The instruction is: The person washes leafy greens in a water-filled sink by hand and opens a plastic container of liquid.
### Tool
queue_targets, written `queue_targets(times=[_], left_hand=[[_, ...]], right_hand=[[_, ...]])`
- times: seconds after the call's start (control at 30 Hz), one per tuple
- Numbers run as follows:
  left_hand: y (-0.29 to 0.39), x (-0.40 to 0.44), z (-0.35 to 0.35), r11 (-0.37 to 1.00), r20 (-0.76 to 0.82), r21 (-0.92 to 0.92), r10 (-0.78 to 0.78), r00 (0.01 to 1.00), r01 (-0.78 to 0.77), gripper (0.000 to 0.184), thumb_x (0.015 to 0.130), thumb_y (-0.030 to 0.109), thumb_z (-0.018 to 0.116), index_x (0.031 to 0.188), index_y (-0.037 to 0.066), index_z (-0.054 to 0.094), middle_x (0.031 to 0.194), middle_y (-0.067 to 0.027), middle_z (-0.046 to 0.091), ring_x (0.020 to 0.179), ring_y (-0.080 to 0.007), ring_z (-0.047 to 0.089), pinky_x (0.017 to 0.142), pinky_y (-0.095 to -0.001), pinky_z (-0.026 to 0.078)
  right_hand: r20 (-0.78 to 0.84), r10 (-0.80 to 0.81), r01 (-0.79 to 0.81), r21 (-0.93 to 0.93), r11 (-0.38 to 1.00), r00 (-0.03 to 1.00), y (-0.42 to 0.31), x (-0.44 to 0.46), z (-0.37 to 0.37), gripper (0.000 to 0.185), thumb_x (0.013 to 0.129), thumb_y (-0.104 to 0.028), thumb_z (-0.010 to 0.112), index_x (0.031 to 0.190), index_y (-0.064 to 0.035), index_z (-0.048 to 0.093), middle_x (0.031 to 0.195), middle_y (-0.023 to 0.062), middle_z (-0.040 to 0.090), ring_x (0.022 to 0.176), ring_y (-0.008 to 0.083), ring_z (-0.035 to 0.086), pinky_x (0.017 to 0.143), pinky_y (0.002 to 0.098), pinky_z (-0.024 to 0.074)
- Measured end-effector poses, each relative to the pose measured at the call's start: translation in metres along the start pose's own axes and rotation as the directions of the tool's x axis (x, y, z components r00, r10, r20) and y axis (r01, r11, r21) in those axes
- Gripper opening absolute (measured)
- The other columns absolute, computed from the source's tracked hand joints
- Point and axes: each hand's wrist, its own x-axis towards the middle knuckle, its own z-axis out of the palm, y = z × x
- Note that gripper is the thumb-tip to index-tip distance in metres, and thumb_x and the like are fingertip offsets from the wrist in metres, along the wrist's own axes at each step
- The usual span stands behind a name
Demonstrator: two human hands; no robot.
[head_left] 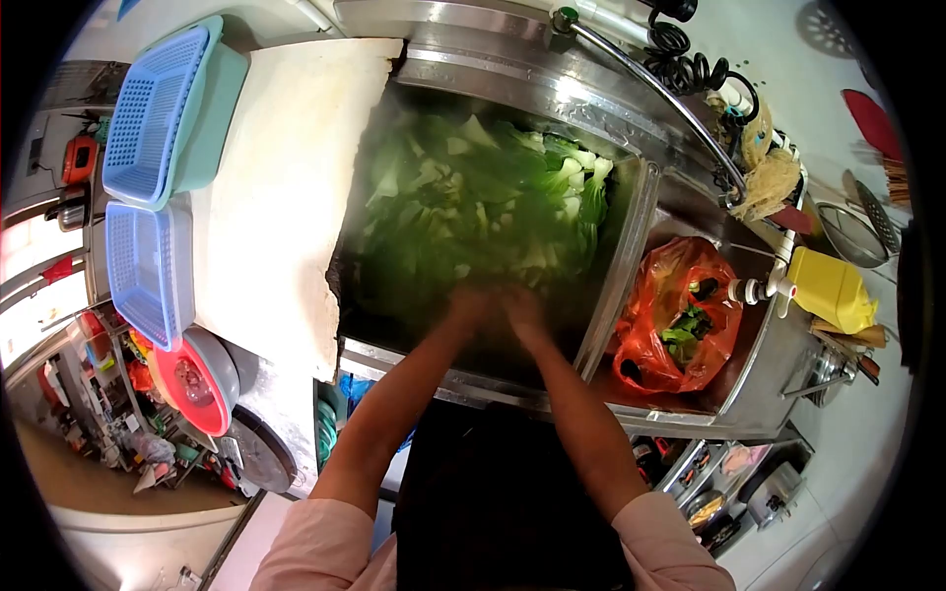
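Observation:
Leafy greens with pale stalks, like bok choy, float in murky green water in a large metal sink. Both my forearms reach down into the near part of this water. My left hand is under the surface, its fingers blurred by the cloudy water. Close beside it on the right, my right hand is also sunk in the water, with its fingers hidden. Greens lie just beyond both hands. Whether either hand grips any leaves cannot be made out.
A smaller sink on the right holds a red plastic bag with leaf scraps. A white board covers the left side, beside blue baskets and a red basin. A metal faucet pipe arches over the back right. A yellow container stands far right.

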Motion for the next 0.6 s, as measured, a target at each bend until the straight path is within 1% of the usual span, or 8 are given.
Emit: queue_targets(times=[0.07, 0.1, 0.2, 0.23, 0.3, 0.4, 0.47, 0.6], left_hand=[[0.002, -0.002, 0.002, 0.999, -0.052, 0.030, -0.042, 0.998, 0.044, 0.026, 0.085, 0.027, 0.069, 0.092, 0.002, 0.065, 0.081, -0.0048, 0.062, 0.063, -0.0143, 0.054, 0.055, -0.0283, 0.044], [0.048, -0.019, -0.005, 0.991, -0.078, 0.054, -0.116, 0.990, 0.120, 0.027, 0.085, 0.027, 0.068, 0.093, 0.001, 0.065, 0.083, -0.0050, 0.062, 0.065, -0.0150, 0.055, 0.057, -0.0286, 0.044], [0.055, -0.021, -0.004, 0.960, -0.146, -0.167, -0.251, 0.957, 0.227, 0.030, 0.088, 0.028, 0.064, 0.102, 0.002, 0.062, 0.090, -0.0056, 0.062, 0.074, -0.0167, 0.055, 0.066, -0.0306, 0.044], [0.038, -0.014, -0.002, 0.930, -0.161, -0.285, -0.285, 0.945, 0.232, 0.032, 0.089, 0.029, 0.062, 0.105, 0.002, 0.061, 0.092, -0.0057, 0.062, 0.078, -0.0172, 0.055, 0.070, -0.0313, 0.045], [-0.003, -0.004, -0.007, 0.962, 0.005, -0.264, -0.065, 0.998, 0.064, 0.039, 0.092, 0.036, 0.056, 0.112, 0.003, 0.059, 0.098, -0.0063, 0.061, 0.084, -0.0190, 0.055, 0.078, -0.0325, 0.044], [-0.009, 0.001, -0.004, 0.916, 0.108, -0.399, 0.086, 0.990, -0.036, 0.050, 0.095, 0.048, 0.046, 0.117, 0.004, 0.056, 0.099, -0.0069, 0.060, 0.089, -0.0212, 0.054, 0.084, -0.0340, 0.044], [0.009, -0.002, -0.002, 0.862, 0.137, -0.503, 0.013, 0.990, 0.058, 0.057, 0.096, 0.055, 0.039, 0.117, 0.005, 0.055, 0.097, -0.0075, 0.059, 0.090, -0.0222, 0.054, 0.085, -0.0351, 0.044], [0.048, -0.016, -0.011, 0.762, 0.186, -0.583, -0.210, 0.960, 0.280, 0.063, 0.095, 0.060, 0.035, 0.116, 0.004, 0.054, 0.096, -0.0081, 0.056, 0.090, -0.0232, 0.053, 0.086, -0.0368, 0.044]], right_hand=[[-0.054, -0.025, 0.016, -0.171, 0.985, 0.998, -0.013, -0.004, 0.001, 0.020, 0.092, -0.019, 0.055, 0.092, 0.0011, 0.059, 0.094, 0.0171, 0.064, 0.085, 0.0314, 0.061, 0.073, 0.0431, 0.0458], [-0.081, -0.053, 0.026, -0.300, 0.954, 0.995, -0.020, -0.006, -0.002, 0.020, 0.092, -0.017, 0.056, 0.088, 0.0025, 0.057, 0.091, 0.0163, 0.063, 0.081, 0.0329, 0.060, 0.068, 0.0464, 0.0456], [-0.091, -0.038, -0.013, -0.504, 0.864, 0.995, -0.033, -0.017, -0.005, 0.032, 0.095, -0.030, 0.053, 0.096, 0.0013, 0.056, 0.093, 0.0214, 0.064, 0.085, 0.0398, 0.061, 0.068, 0.0494, 0.0470], [-0.102, -0.109, 0.044, -0.499, 0.866, 0.989, -0.032, -0.021, -0.003, 0.034, 0.095, -0.033, 0.050, 0.101, 0.0000, 0.055, 0.090, 0.0206, 0.064, 0.083, 0.0397, 0.061, 0.068, 0.0491, 0.0475], [-0.128, -0.251, 0.159, -0.490, 0.857, 0.960, -0.025, -0.031, 0.002, 0.040, 0.097, -0.038, 0.046, 0.113, -0.0026, 0.053, 0.084, 0.0189, 0.065, 0.078, 0.0397, 0.062, 0.067, 0.0485, 0.0486], [-0.149, -0.261, 0.168, -0.454, 0.875, 0.954, -0.045, -0.051, 0.012, 0.048, 0.098, -0.043, 0.040, 0.128, -0.0054, 0.045, 0.075, 0.0169, 0.064, 0.069, 0.0391, 0.062, 0.061, 0.0495, 0.0488], [-0.112, -0.425, 0.273, -0.615, 0.739, 0.898, -0.013, -0.048, 0.023, 0.051, 0.099, -0.043, 0.038, 0.132, -0.0054, 0.041, 0.074, 0.0157, 0.064, 0.064, 0.0384, 0.061, 0.057, 0.0504, 0.0481], [-0.145, -0.359, 0.192, -0.635, 0.748, 0.922, -0.005, -0.050, 0.035, 0.047, 0.100, -0.043, 0.036, 0.124, -0.0040, 0.045, 0.072, 0.0165, 0.063, 0.056, 0.0385, 0.058, 0.050, 0.0519, 0.0458]])
